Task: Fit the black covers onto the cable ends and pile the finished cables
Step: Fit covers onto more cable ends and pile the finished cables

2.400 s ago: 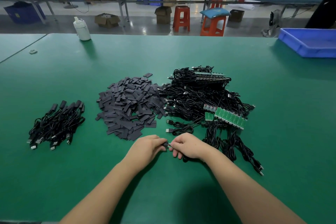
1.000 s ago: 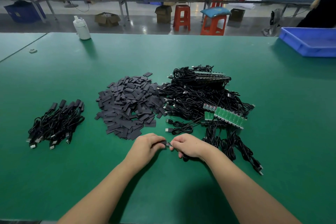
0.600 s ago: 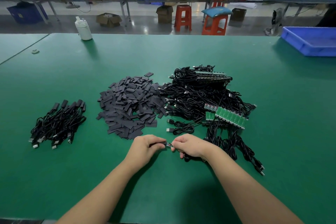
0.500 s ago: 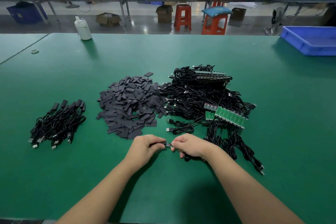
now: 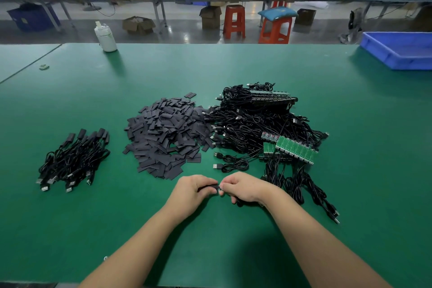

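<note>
Both hands meet at 6 o'clock on the green tabletop (image 5: 233,70). The left hand (image 5: 194,190) pinches a black cover (image 5: 208,186) between thumb and curled fingers. The right hand (image 5: 243,188) grips the cable end (image 5: 220,192), fingers curled; its cable runs under the palm. Loose covers (image 5: 166,134) lie at 12 o'clock, unfinished cables (image 5: 254,124) at 1 o'clock, the finished pile (image 5: 72,159) at 9 o'clock.

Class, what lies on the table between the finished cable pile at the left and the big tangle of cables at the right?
Head view: the heap of black covers.
</note>
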Available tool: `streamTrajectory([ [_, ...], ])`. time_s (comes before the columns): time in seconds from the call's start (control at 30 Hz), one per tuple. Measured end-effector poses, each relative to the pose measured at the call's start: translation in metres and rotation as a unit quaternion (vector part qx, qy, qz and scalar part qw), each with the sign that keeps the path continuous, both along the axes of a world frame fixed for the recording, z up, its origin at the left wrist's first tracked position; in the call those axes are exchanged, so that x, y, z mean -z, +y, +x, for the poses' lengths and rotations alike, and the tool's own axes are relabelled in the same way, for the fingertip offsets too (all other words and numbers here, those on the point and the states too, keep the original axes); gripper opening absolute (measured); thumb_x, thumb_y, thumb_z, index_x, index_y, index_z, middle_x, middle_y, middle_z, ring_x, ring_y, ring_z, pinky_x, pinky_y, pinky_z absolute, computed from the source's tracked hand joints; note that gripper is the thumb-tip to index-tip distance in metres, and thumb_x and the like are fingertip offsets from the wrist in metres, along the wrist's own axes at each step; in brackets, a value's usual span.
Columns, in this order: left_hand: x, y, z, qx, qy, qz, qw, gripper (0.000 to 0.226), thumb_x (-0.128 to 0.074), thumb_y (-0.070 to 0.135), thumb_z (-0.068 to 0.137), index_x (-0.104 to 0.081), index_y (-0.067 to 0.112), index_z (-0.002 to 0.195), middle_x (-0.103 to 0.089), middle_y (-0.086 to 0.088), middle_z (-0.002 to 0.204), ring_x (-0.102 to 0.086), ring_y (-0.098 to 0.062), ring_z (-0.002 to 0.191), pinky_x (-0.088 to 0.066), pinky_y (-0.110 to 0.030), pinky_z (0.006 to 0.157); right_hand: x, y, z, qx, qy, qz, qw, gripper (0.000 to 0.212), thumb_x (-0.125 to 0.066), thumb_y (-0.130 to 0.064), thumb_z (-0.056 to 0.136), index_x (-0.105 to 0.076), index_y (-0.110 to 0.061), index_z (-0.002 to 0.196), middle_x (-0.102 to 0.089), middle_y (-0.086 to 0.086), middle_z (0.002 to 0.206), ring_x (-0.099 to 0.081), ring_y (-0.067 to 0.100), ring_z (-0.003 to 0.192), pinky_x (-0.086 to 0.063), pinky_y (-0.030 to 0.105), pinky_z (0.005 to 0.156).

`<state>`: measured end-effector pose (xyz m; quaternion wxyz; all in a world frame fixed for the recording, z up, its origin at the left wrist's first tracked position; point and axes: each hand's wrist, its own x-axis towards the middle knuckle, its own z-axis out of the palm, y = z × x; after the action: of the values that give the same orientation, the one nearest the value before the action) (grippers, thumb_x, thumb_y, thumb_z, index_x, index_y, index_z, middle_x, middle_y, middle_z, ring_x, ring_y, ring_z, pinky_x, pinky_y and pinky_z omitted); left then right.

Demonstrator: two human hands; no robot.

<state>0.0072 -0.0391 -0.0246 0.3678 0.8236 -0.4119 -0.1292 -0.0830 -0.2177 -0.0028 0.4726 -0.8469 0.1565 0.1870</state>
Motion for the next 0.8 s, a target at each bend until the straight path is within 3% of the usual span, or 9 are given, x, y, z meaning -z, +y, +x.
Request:
streamTrajectory([
  [0.13, 0.0002, -0.0016, -0.0024, 0.012, -0.011, 0.010, 1.000, 0.014, -0.074, 0.031, 0.086, -0.076, 0.032, 0.099, -0.073, 0.013, 0.092, -0.062, 0.002, 0.086, -0.048, -0.016, 0.081, -0.0005, 0.0006, 0.0006, -0.009, 0.011, -0.012, 1.000, 0.027, -0.047, -0.032, 0.102, -0.069, -0.027, 0.086, -0.060, 0.001, 0.068, -0.054, 0.018, 0.064, -0.045, 0.031, 0.067],
  [0.23, 0.0011, -0.0008, -0.0017, 0.013, -0.027, 0.016, 0.999, 0.013, -0.072, 0.033, 0.088, -0.076, 0.032, 0.100, -0.073, 0.014, 0.092, -0.062, 0.003, 0.086, -0.046, -0.011, 0.080, -0.0009, -0.0001, 0.0010, -0.002, 0.003, 0.019, 1.000, 0.027, -0.047, -0.026, 0.104, -0.067, -0.019, 0.087, -0.057, -0.003, 0.065, -0.061, 0.014, 0.068, -0.049, 0.022, 0.064],
  [0.37, 0.0008, 0.0012, 0.0002, 0.001, -0.037, 0.007, 0.999, 0.013, -0.071, 0.029, 0.089, -0.076, 0.031, 0.100, -0.072, 0.016, 0.091, -0.060, 0.005, 0.086, -0.039, -0.002, 0.076, -0.0033, -0.0049, 0.0031, -0.003, 0.002, 0.004, 1.000, 0.030, -0.048, -0.028, 0.104, -0.069, -0.012, 0.091, -0.066, -0.006, 0.068, -0.063, 0.004, 0.064, -0.047, 0.015, 0.066],
  [0.5, 0.0022, 0.0032, 0.0005, 0.000, -0.033, 0.011, 0.999, 0.015, -0.071, 0.027, 0.088, -0.076, 0.031, 0.102, -0.072, 0.016, 0.092, -0.061, 0.005, 0.088, -0.040, -0.002, 0.077, -0.0003, -0.0047, 0.0019, 0.002, -0.002, 0.017, 1.000, 0.028, -0.050, -0.027, 0.104, -0.073, -0.014, 0.096, -0.064, -0.009, 0.064, -0.060, -0.001, 0.056, -0.043, 0.008, 0.055],
  [0.67, 0.0025, 0.0033, -0.0005, 0.017, -0.032, 0.006, 0.999, 0.015, -0.072, 0.028, 0.087, -0.076, 0.029, 0.102, -0.074, 0.013, 0.095, -0.061, 0.003, 0.090, -0.042, -0.005, 0.080, 0.0036, -0.0026, 0.0031, 0.010, -0.004, 0.029, 1.000, 0.027, -0.051, -0.023, 0.103, -0.071, -0.014, 0.088, -0.059, -0.007, 0.060, -0.061, 0.009, 0.061, -0.049, 0.019, 0.060],
  [0.8, 0.0015, -0.0003, -0.0046, 0.033, -0.040, 0.001, 0.999, 0.012, -0.071, 0.030, 0.088, -0.076, 0.030, 0.100, -0.073, 0.012, 0.092, -0.063, 0.000, 0.086, -0.048, -0.016, 0.082, 0.0032, -0.0025, 0.0024, -0.004, -0.012, 0.012, 1.000, 0.026, -0.050, -0.023, 0.104, -0.069, -0.017, 0.086, -0.059, -0.006, 0.062, -0.060, 0.006, 0.059, -0.048, 0.017, 0.059],
])
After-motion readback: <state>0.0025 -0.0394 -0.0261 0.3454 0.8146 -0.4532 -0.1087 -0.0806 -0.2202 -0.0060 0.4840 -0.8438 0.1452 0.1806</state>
